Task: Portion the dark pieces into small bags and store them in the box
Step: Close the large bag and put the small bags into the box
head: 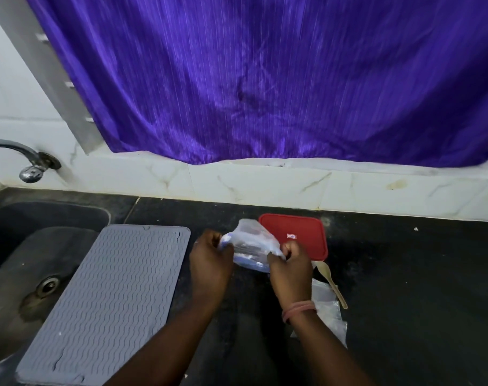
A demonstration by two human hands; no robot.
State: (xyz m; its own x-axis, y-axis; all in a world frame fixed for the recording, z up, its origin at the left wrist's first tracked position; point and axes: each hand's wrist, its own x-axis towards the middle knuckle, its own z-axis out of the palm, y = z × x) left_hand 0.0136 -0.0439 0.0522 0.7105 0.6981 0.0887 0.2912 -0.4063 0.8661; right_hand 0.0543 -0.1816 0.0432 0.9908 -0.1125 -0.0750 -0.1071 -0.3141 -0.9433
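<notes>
Both hands are up over the dark counter (404, 274), pulling at a clear bag (251, 243) between them. The left hand (210, 263) has its fingers curled round the bag's left end, and the right hand (290, 267) pinches the bag's right corner in a tight fist. The bag is crumpled, with blue edging showing along its lower side; I cannot tell what is inside it, and no dark pieces are visible from here.

Just behind the bag and a little to its right lies the box, of which only the red lid (295, 235) shows, flat on the counter with a small label on top. The bag's right end overlaps the lid's near left corner in this view.

Right of the bag, past the right hand, a pale spoon (330, 282) lies on the counter with its handle pointing toward me. Below the bag, partly under the right wrist, sits more clear plastic (329, 310). The wrist wears a pink band (298, 310).

Left of the bag a grey ribbed mat (109, 296) rests partly over the sink (28, 274), with a tap (31, 165) above. A purple curtain (265, 79) hangs behind.
</notes>
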